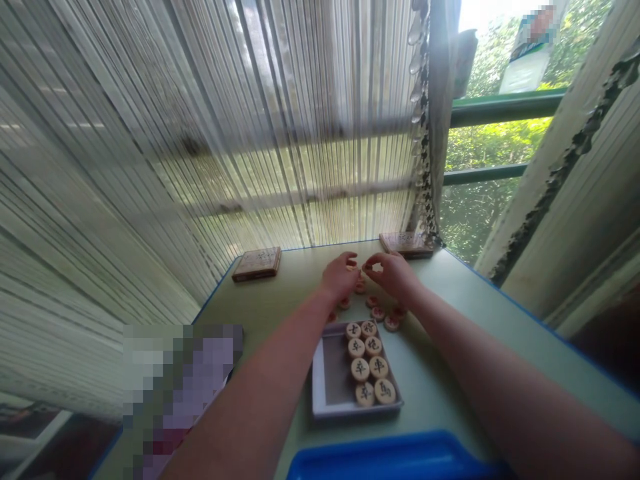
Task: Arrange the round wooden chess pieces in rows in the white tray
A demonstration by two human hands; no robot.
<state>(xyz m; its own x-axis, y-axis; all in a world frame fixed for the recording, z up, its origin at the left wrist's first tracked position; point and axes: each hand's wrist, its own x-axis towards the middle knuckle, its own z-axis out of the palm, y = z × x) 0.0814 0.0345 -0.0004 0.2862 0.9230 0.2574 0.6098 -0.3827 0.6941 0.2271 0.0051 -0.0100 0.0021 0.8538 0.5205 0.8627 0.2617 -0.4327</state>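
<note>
My left hand (341,276) is over the far middle of the table, its fingers curved and apart, close to some loose pieces. Beside it, my right hand (395,272) has thumb and forefinger closed on what looks like a small round Chinese chess piece (367,267). More wooden discs lie loose below the hands, among them a red-marked piece (378,313). Nearer me, a shallow white-rimmed box (319,380) holds black-marked pieces in two columns along its right side, such as one chess piece (385,391). Its left part shows bare bottom.
A flat wooden box (257,263) lies at the far left, and another flat box (407,245) at the far right. A blue tray (380,457) is at the near edge of view. String curtains (300,133) hang behind the pale green table (280,313). A blurred-out object lies at left.
</note>
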